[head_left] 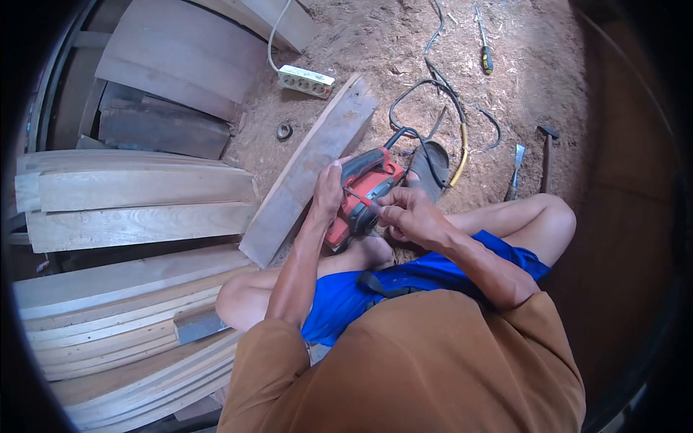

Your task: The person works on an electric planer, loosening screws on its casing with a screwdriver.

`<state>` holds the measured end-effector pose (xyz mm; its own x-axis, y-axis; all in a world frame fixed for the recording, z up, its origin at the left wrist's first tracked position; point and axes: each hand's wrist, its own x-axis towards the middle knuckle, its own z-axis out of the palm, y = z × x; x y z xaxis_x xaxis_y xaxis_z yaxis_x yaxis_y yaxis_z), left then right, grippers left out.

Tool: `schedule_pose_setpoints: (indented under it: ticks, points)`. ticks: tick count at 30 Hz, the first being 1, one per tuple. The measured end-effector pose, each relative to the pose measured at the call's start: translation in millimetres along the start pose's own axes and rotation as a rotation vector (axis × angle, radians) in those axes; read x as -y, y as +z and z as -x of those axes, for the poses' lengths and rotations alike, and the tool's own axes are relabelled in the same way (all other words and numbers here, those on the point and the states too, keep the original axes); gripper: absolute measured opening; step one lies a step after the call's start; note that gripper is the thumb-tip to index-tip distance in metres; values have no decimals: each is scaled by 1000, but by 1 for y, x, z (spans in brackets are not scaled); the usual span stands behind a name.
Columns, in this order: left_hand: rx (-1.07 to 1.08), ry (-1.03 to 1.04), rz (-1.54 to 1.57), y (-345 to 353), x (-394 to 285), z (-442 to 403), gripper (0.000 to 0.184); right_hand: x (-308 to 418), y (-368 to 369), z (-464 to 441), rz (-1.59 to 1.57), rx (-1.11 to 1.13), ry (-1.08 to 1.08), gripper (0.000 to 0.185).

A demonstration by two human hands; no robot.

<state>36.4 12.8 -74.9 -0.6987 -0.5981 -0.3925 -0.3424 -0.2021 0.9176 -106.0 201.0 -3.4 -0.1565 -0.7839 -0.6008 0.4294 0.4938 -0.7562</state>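
Note:
A red and black electric planer [372, 184] rests tilted between my legs, its black handle towards the far side. My left hand [330, 189] is wrapped round the planer's body and handle at its left side. In my right hand [410, 215], closed in a pinch, is a small screwdriver [363, 198] with a thin shaft that points left across the planer. Its tip lies close to my left hand; whether it sits in a screw I cannot tell. My fingers hide most of its handle. Just behind the planer is a sandal [431, 169].
A thick plank [310, 169] lies on the sawdust-covered ground left of the planer. Stacked boards [144, 191] fill the left side. A power strip [305, 81], a tape roll [284, 130] and a cable [433, 72] lie ahead. A screwdriver [486, 58], chisel [517, 167] and hammer [547, 148] lie right.

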Motion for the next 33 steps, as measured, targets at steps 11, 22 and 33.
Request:
schedule_pose_setpoints:
  ticks: [11,22,33]
  points:
    - [44,-17,100,4,0,2,62,10,-7,11,724,-73,-425,30]
    - [-29,-23,23,7,-3,4,59,13,-1,7,-20,44,57,23]
    - [1,-70,41,-4,-1,2,60,-6,-8,-7,-500,69,259,18]
